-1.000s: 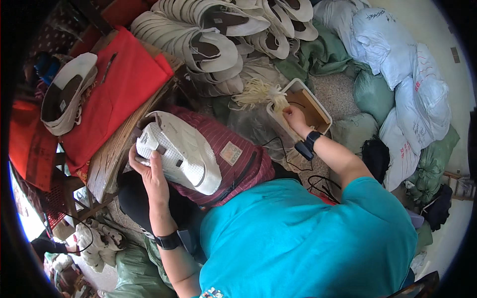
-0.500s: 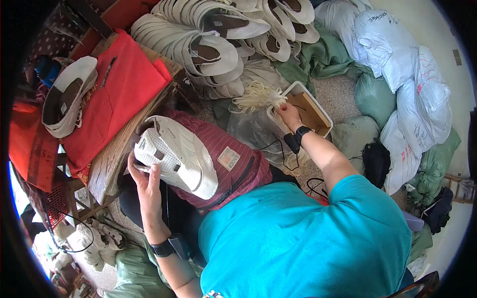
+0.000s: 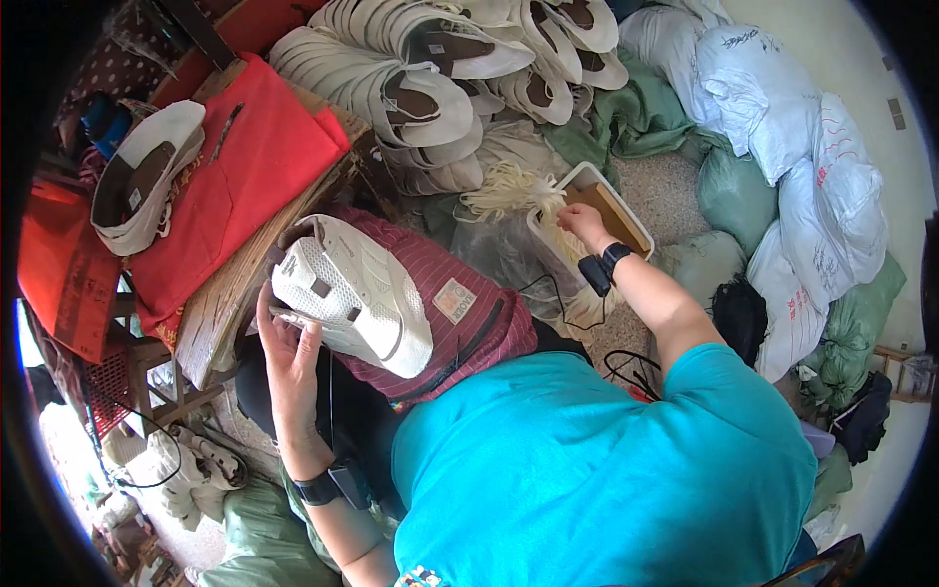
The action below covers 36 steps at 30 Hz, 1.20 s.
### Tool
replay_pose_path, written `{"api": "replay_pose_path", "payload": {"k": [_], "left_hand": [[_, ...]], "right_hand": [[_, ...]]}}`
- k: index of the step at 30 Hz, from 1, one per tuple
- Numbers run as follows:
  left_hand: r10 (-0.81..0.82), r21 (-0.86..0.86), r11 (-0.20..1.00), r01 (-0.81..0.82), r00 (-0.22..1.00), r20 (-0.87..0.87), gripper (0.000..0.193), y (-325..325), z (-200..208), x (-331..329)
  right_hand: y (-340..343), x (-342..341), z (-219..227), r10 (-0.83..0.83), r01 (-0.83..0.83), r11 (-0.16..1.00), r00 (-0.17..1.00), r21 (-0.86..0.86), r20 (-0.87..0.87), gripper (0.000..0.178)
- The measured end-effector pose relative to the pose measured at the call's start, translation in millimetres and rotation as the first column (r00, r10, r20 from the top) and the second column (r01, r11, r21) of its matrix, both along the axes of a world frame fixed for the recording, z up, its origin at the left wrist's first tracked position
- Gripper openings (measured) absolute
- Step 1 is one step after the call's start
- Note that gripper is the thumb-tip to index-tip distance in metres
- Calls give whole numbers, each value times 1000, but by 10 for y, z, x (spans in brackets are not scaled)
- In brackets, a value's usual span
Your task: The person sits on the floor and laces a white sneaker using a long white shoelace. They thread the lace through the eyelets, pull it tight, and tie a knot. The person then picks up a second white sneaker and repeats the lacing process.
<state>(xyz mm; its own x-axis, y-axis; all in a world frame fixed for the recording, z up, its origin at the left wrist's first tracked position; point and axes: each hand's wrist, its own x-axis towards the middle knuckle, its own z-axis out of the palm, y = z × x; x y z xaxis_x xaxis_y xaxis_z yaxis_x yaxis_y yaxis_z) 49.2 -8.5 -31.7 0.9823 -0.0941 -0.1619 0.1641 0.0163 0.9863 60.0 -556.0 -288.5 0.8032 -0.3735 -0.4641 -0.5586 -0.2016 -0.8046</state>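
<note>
My left hand [image 3: 290, 344] grips the toe-side edge of a white shoe upper [image 3: 357, 293] with mesh panels, thumb on top and fingers beneath. The upper rests on the maroon striped cloth [image 3: 458, 311] over my lap. Past it lies a bundle of cream shoelaces [image 3: 504, 193], gathered in clear plastic. My right hand [image 3: 585, 225] is closed in a pinch beside that bundle, above the rim of a white bin [image 3: 641, 235]. Pale lace strands run down just below its fingers, which seem to hold a lace; the fingertips are partly hidden.
A wooden bench [image 3: 220, 318] with red cloth [image 3: 245, 166] stands at the left, another shoe upper [image 3: 147, 181] on it. Stacked shoe uppers [image 3: 421, 103] fill the back. White sacks [image 3: 763, 88] and green sacks [image 3: 738, 191] line the right. A black cable [image 3: 562, 303] lies near the bin.
My right hand has drawn back slightly to the right and nearer to me from the lace bundle. The shoe upper has tilted slightly in my left hand, which keeps its grip.
</note>
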Motion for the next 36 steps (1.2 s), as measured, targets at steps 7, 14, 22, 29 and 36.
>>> {"api": "replay_pose_path", "payload": {"k": [7, 14, 22, 29, 36], "left_hand": [[56, 26, 998, -57, 998, 21, 77, -65, 15, -59], [55, 21, 998, -54, 997, -50, 70, 1, 73, -75], [276, 350, 833, -428, 870, 408, 36, 37, 173, -152], [-157, -112, 972, 205, 929, 334, 63, -675, 826, -89], [-432, -71, 900, 430, 902, -13, 32, -592, 800, -152]], "right_hand": [[208, 206, -75, 36, -4, 883, 998, -470, 60, 21], [170, 216, -12, 138, -70, 811, 988, -581, 74, 17], [406, 402, 1087, -43, 30, 992, 994, 125, 98, 10], [1994, 193, 3059, 561, -682, 680, 720, 269, 408, 8], [2260, 231, 3478, 554, -756, 608, 622, 242, 553, 8]]}}
